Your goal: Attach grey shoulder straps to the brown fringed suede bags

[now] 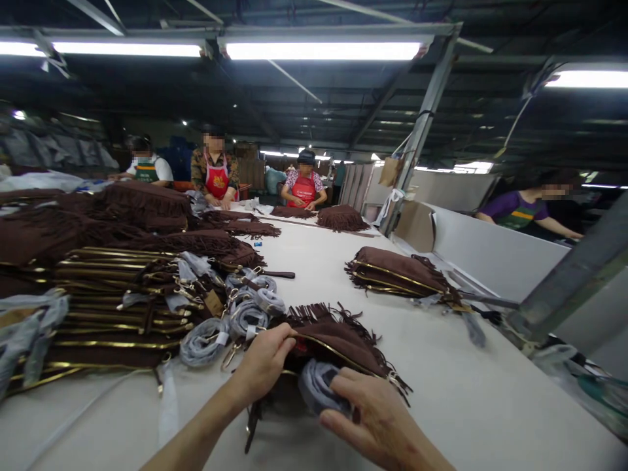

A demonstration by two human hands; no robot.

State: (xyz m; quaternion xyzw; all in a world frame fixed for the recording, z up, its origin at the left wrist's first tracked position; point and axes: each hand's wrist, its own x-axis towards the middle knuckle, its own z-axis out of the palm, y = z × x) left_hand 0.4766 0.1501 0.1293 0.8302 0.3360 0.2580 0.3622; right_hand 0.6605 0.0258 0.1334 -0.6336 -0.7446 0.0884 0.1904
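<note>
A brown fringed bag [338, 337] with a gold zipper lies on the white table in front of me, its mouth pulled apart. My left hand [267, 360] pinches the bag's edge at the left end of the opening. In my right hand [370, 409] is a coiled strap [316, 386] in greyish plastic wrap, held between thumb and fingers at the bag's mouth. Part of the coil is hidden by my fingers. Several more wrapped coiled straps [248, 317] with gold clasps lie just left of the bag.
Stacked brown bags with gold zippers [118, 327] cover the table's left side. Another pile of fringed bags [397, 271] sits to the right, near a metal post [422, 124]. Co-workers in aprons [216, 176] stand across the white table [314, 261]; one more person [520, 209] is behind a partition at right.
</note>
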